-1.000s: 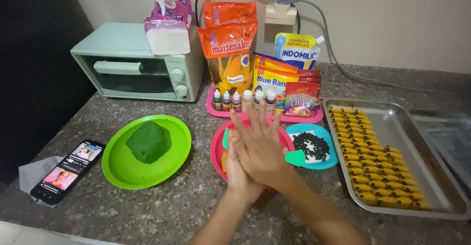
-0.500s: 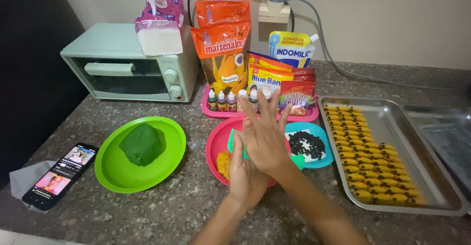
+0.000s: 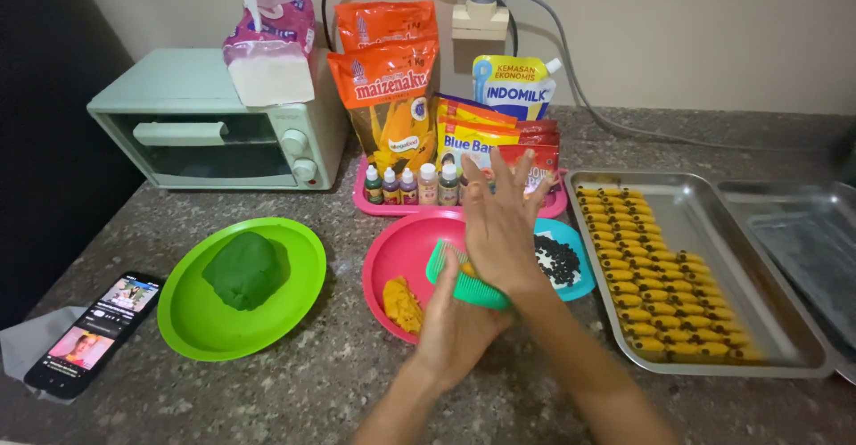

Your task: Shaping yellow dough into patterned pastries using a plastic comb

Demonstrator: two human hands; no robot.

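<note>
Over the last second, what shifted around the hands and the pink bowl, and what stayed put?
The right hand slid forward across the left hand, palms still pressed together above the pink bowl. The green comb now shows more fully between them. Nothing was picked up or released. The orange dough, green dough, phone and cookie tray stayed where they were.

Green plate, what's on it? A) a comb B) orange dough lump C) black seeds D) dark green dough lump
D: the green plate left of the hands holds a single dark green dough lump; the orange dough sits in the pink plate.
</note>
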